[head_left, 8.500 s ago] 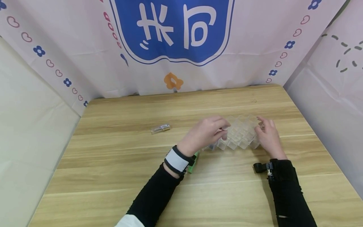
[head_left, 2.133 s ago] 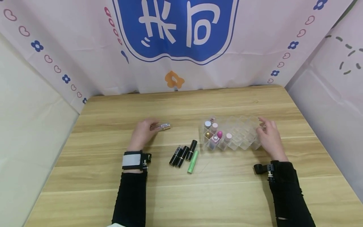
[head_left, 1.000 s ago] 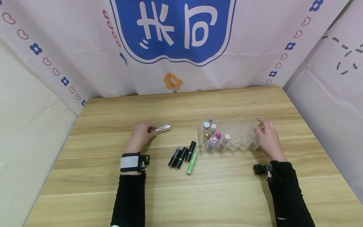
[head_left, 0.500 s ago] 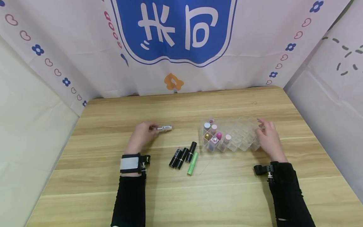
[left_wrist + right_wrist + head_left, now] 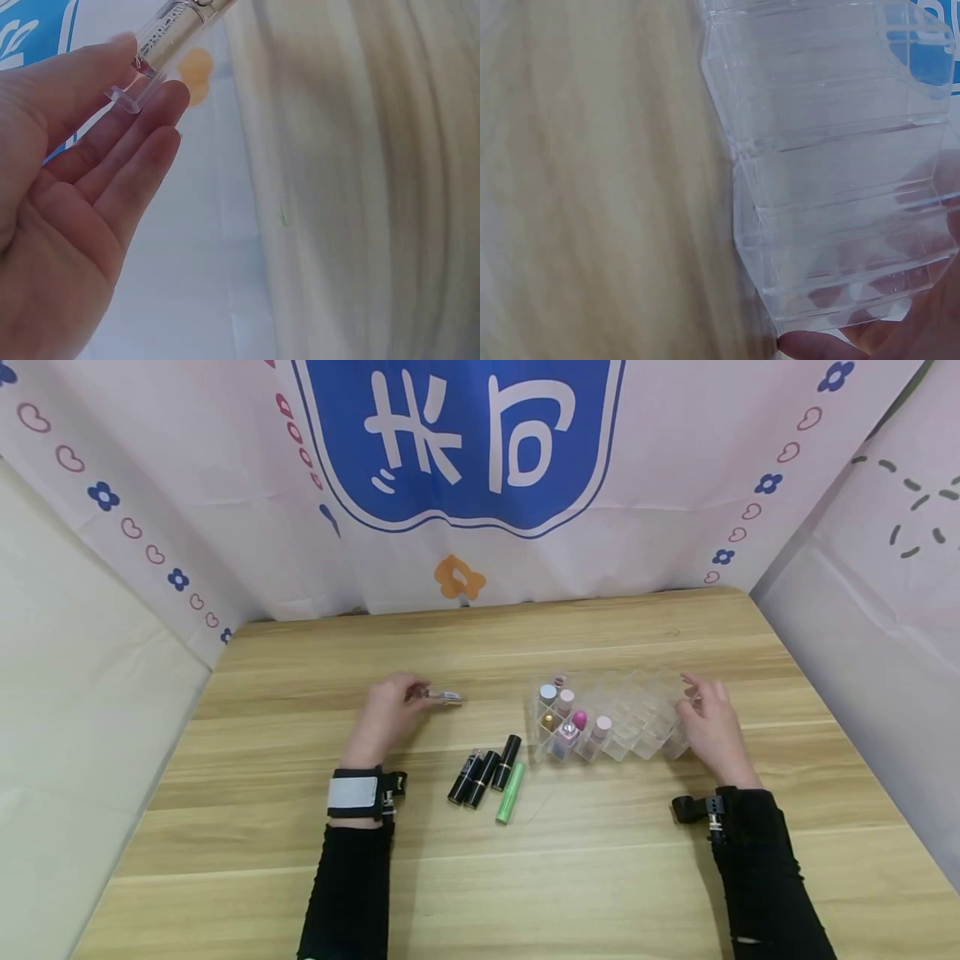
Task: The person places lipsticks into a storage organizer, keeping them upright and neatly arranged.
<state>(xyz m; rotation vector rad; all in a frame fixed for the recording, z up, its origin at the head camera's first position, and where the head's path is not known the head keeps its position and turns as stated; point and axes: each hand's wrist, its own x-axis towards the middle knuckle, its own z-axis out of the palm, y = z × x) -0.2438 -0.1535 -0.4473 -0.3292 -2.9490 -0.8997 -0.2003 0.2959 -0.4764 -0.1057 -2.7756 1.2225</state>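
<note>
My left hand pinches a lipstick in a clear case between thumb and fingers, left of the middle of the table. In the left wrist view the lipstick shows printed lettering, a reddish tip near the thumb and a gold-coloured far end. My right hand holds the right end of a clear lattice organizer, fingers behind it and thumb in front. Several small cosmetics, among them a bright pink cap and a gold cap, stand in its left compartments. The right wrist view shows its transparent wall close up.
Three black tubes and a green tube lie on the wooden table between my hands, in front of the organizer's left end. A white printed cloth hangs along the table's back edge.
My left hand left the organizer, reached left and took hold of the lipstick, which has since turned and shifted slightly right. My right hand has stayed on the organizer.
</note>
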